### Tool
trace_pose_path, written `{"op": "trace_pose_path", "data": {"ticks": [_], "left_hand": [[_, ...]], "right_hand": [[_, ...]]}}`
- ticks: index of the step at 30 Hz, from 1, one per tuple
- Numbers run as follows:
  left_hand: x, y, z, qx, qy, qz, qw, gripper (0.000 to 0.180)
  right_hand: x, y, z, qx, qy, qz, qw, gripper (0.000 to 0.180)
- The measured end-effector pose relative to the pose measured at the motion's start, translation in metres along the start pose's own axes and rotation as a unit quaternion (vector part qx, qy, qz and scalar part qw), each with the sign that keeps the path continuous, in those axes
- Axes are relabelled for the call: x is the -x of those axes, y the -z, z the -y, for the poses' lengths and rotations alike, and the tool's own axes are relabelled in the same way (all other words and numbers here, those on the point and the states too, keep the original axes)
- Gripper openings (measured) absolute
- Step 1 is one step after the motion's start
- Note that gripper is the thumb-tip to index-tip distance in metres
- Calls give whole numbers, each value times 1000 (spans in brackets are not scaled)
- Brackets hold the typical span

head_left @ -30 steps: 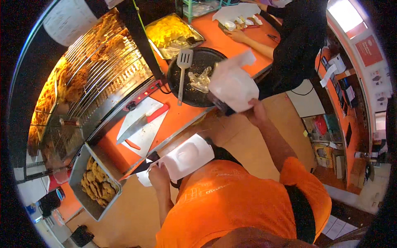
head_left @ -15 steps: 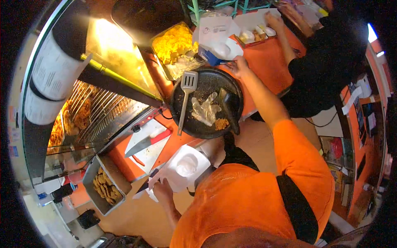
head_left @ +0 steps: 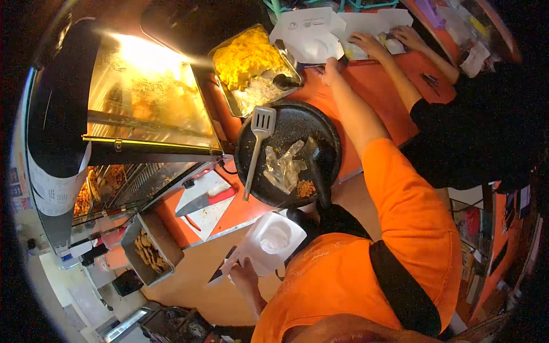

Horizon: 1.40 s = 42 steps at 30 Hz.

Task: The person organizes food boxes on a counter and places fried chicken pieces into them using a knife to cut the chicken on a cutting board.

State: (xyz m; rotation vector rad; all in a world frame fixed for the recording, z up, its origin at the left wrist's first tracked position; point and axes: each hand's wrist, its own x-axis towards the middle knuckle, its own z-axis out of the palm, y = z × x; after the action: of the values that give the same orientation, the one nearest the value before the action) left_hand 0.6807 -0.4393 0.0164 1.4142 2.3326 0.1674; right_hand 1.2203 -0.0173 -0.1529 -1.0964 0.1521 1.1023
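Observation:
My left hand (head_left: 245,273) is low by my chest, shut on an open white paper box (head_left: 273,239). A thin dark utensil (head_left: 222,268) sticks out beside that hand. My right arm stretches far across the orange counter (head_left: 380,103). My right hand (head_left: 330,64) grips the lower edge of a white paper sheet (head_left: 307,33) lying at the counter's far end. Between the two hands sits a round black pan (head_left: 291,123) holding a metal spatula (head_left: 260,137), clear scraps and some crumbs.
A person in black stands on the right, both hands (head_left: 366,41) on white papers next to mine. A metal tray of yellow food (head_left: 249,57) lies behind the pan. At the left are a lit warming cabinet (head_left: 146,108), a cleaver (head_left: 200,201) on a white board, and a tray of fried pieces (head_left: 150,250).
My right hand has carried the white sheet from above the pan out to the counter's far end. My view has swung toward the right. My left hand has kept the white box by my chest.

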Motion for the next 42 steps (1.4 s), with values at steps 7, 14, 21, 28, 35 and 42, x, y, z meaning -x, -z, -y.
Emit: {"op": "trace_pose_path", "data": {"ticks": [7,14,21,28,35,42], "left_hand": [[-1,1,-31,-30,0,56,998,43],[16,11,-49,-39,5,1,999,34],[23,-11,-4,-103,-8,-77,992,34],[6,5,6,-92,55,-10,994,32],[-71,27,-45,-56,-57,-8,997,32],[-142,-2,-29,-53,-160,-56,984,34]], "right_hand": [[-55,12,16,156,89,-100,979,58],[37,-24,-4,579,515,-129,619,57],[-39,-47,37,837,253,-44,483,79],[73,-31,15,537,459,87,703,47],[435,129,-111,180,-61,318,929,75],[456,67,-217,229,-7,233,945,72]]}}
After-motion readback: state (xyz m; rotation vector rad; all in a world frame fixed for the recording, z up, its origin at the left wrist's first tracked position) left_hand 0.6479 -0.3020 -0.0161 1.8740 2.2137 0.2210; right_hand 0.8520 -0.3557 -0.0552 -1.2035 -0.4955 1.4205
